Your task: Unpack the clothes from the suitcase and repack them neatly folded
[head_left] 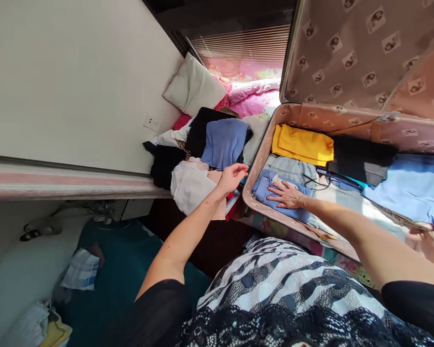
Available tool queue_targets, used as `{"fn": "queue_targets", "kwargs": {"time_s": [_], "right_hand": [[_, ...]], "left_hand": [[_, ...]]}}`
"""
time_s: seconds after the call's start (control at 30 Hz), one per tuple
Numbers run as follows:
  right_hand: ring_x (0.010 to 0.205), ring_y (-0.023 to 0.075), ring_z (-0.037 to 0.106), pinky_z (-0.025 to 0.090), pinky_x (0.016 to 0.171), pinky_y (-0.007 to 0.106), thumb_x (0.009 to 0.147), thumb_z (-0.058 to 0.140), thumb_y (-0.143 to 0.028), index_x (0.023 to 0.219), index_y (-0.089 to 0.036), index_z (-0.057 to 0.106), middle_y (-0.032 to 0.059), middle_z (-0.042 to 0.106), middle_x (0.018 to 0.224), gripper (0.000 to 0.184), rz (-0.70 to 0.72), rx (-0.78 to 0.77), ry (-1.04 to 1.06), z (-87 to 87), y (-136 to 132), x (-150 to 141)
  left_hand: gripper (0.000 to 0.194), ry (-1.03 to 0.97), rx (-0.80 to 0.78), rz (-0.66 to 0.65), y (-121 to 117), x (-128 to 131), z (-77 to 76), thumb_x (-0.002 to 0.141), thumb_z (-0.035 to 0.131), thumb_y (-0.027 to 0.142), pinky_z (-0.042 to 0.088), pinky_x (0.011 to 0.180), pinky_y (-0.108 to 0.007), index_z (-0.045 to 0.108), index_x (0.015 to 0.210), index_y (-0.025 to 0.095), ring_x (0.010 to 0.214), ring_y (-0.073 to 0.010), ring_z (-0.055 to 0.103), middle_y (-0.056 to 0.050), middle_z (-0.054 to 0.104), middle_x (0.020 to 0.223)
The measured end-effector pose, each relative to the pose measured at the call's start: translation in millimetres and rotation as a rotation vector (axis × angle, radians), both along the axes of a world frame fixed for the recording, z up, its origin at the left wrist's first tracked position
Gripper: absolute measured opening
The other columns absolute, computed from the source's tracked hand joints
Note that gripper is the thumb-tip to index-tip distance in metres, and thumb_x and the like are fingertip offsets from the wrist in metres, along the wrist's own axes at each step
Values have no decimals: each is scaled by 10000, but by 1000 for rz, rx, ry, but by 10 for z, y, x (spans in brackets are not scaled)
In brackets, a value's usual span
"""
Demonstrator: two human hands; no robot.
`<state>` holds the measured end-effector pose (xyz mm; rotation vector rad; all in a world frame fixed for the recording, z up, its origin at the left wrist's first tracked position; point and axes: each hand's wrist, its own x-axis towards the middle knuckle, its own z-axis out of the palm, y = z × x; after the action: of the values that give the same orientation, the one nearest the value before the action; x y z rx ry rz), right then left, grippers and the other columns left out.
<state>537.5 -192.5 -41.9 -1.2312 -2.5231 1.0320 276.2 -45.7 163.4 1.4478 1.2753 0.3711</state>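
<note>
My right hand (286, 195) lies flat with fingers spread on a folded blue garment (264, 185) in the near left corner of the open suitcase (253, 200). A white patch shows on that garment beside the fingers. Just outside the suitcase's left wall, my left hand (233, 177) has its fingers drawn together above the pile of clothes. A small orange bit shows at its fingertips; whether it is held is unclear. Light blue jeans with a dark cord (292, 166) lie behind my right hand, and a folded yellow garment (304, 144) lies farther back.
Black (359, 156) and blue folded clothes (412, 185) fill the suitcase's right part. Its patterned lid (350, 48) stands raised. Left of it are a blue cloth (224, 142), a pale garment (191, 185) and a cushion (195, 86) by the white wall (75, 82).
</note>
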Motion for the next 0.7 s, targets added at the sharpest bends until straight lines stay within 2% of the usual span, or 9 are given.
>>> {"fn": "queue_targets", "kwargs": {"time_s": [0.1, 0.17, 0.23, 0.3, 0.37, 0.5, 0.6, 0.7], "right_hand": [[1633, 411, 344, 208, 1285, 741, 950, 739, -431, 1506, -390, 683, 70, 441, 1739, 561, 41, 3, -38, -65, 79, -7], [1618, 446, 359, 240, 1254, 770, 962, 731, -426, 1517, -378, 681, 101, 446, 1732, 559, 71, 15, -97, 18, 88, -34], [1604, 458, 380, 306, 1227, 759, 979, 713, -416, 1503, -345, 698, 138, 469, 1713, 529, 42, 40, -139, 137, 50, -64], [1587, 454, 413, 393, 1192, 721, 1006, 671, -404, 1491, -299, 706, 178, 482, 1696, 498, -56, 73, -152, 246, -28, -76], [1539, 451, 478, 473, 1140, 692, 1030, 619, -407, 1491, -255, 696, 219, 488, 1678, 491, -202, 84, -140, 339, -117, -54], [1395, 404, 629, 549, 1113, 630, 1037, 565, -466, 1435, -213, 700, 243, 582, 1566, 491, -409, 9, 14, 573, -152, 45], [1199, 342, 743, 617, 1045, 557, 1029, 540, -542, 1399, -216, 705, 212, 653, 1468, 520, -483, -69, 178, 848, 82, 58], [989, 295, 785, 664, 911, 501, 1018, 527, -599, 1375, -209, 716, 192, 695, 1381, 562, -556, -78, 271, 1149, 557, -32]], "left_hand": [[348, 268, 255, 102, 357, -76, -96, 954, 679, 255, 518, 1177, -472, 732, 1282, 153, 1273, -313, 706, -174, 725, 1346], [569, 481, 386, 105, 562, -35, -207, 919, 754, 268, 397, 1281, -508, 639, 1460, 136, 1501, -377, 534, -228, 585, 1561], [867, 627, 389, 89, 737, 54, -351, 860, 849, 326, 297, 1324, -562, 482, 1624, 144, 1637, -433, 325, -262, 380, 1725], [1014, 671, 284, 89, 904, 136, -494, 848, 872, 400, 301, 1308, -590, 368, 1699, 177, 1658, -455, 270, -272, 295, 1766], [937, 639, 184, 107, 1075, 159, -600, 905, 810, 433, 353, 1280, -566, 376, 1701, 194, 1620, -435, 367, -272, 370, 1729], [633, 513, 166, 99, 1386, -15, -650, 966, 735, 370, 411, 1244, -465, 606, 1548, 155, 1478, -367, 569, -237, 628, 1531], [385, 403, 146, 79, 1529, -220, -609, 995, 708, 347, 480, 1151, -403, 764, 1327, 158, 1325, -337, 682, -185, 765, 1332], [286, 328, 112, 107, 1584, -370, -594, 1055, 602, 317, 521, 1077, -374, 821, 1123, 146, 1209, -300, 728, -147, 812, 1210]]}}
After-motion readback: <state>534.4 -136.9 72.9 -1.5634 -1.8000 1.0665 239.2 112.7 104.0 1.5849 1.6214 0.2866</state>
